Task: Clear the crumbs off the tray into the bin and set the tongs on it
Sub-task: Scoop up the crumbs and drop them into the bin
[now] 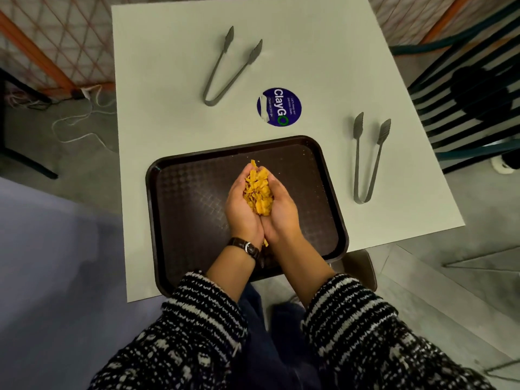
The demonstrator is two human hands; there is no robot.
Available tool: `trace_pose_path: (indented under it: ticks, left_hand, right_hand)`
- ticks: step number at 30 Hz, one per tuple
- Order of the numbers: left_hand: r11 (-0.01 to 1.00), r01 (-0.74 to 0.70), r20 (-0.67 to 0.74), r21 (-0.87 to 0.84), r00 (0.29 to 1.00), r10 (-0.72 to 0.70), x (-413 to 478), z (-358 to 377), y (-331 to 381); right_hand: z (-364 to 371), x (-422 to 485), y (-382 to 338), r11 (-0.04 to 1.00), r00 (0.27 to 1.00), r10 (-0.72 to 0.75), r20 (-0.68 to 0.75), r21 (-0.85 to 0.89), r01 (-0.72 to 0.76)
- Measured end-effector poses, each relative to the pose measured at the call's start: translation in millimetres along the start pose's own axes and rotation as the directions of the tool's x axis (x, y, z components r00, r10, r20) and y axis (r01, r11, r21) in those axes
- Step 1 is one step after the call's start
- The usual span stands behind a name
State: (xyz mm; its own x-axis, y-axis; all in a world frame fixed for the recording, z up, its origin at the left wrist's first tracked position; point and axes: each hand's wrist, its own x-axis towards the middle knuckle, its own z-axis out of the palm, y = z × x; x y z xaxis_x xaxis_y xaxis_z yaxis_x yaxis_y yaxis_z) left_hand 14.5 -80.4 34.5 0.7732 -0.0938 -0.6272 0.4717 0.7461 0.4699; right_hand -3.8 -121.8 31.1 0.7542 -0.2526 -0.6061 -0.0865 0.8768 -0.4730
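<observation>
Two bare hands, the left hand [241, 209] and the right hand [281, 212], are pressed side by side into one cup over a dark brown tray [180, 209], seen from the head camera looking down. Their fingers [239, 181] curl upward and inward, half closed around a heap of orange-yellow crumbs [258, 192], with a few flakes poking out past the fingertips. A dark watch [245, 247] sits on the left wrist, above black-and-white knitted sleeves [202, 313]. The tray lies on a white table [309, 52], directly beneath the fingers. One pair of grey tongs [368, 159] rests on the table to the right of the fingers, off the tray; another pair of tongs [230, 68] lies well beyond the fingertips, to their left. A round blue sticker [279, 107] sits just past the tray.
</observation>
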Motion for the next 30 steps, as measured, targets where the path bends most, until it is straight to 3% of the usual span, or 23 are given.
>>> trace_pose_path:
  ticks: [9, 13, 18, 25, 30]
  left_hand:
    - [0.999, -0.036, 0.095, -0.006, 0.995, 0.036, -51.9, 27.7, -46.9]
    - [0.998, -0.060, 0.090, -0.009, 0.994, 0.061, -87.1, 37.3, -96.2]
    - [0.994, -0.057, 0.063, -0.090, 0.996, 0.062, -132.9, 41.0, -174.2]
    - [0.991, 0.076, 0.021, -0.108, 0.997, -0.074, -177.1, 42.3, -291.8]
    - [0.985, 0.154, -0.036, 0.079, 0.988, -0.151, -170.6, 32.5, -359.1]
  right_hand:
    - [-42.6, -32.8, -46.0, 0.995, 0.998, -0.005, 0.069, 0.103, -0.002]
    - [-87.9, -56.5, -80.9, 0.999, 0.992, -0.024, 0.123, 0.048, 0.018]
    - [-164.2, -82.0, -114.5, 0.994, 0.987, 0.046, 0.152, 0.086, -0.060]
    - [-272.6, -119.8, -174.6, 0.996, 0.999, 0.035, -0.010, 0.086, -0.034]
    - [-343.3, -107.6, -183.0, 0.987, 0.984, 0.047, -0.172, 0.161, -0.019]
